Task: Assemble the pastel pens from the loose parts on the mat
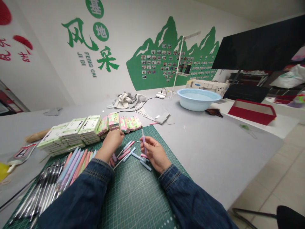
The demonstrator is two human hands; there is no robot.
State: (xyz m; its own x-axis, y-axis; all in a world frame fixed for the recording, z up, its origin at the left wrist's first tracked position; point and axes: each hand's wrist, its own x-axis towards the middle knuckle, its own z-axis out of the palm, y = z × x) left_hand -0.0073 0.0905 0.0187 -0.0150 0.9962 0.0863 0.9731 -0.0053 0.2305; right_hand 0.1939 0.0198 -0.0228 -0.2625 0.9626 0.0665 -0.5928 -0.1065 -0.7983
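My right hand [154,154] is closed around a purple pen [143,140], holding it upright over the green cutting mat [135,197]. My left hand [111,141] is curled with its back to me, reaching into a loose scatter of pastel pens [127,152] on the mat; what its fingers hold is hidden. More pastel pens [73,165] and dark pens [40,190] lie in rows at the left. Stacks of green and pink boxes [83,128] stand just beyond my left hand.
A light blue basin [197,98] sits far right on the grey table, with a red box [252,111] beyond it. Crumpled cloth [126,100], a power strip [160,94] and a lamp stand [178,63] are at the back. The table edge runs at the right.
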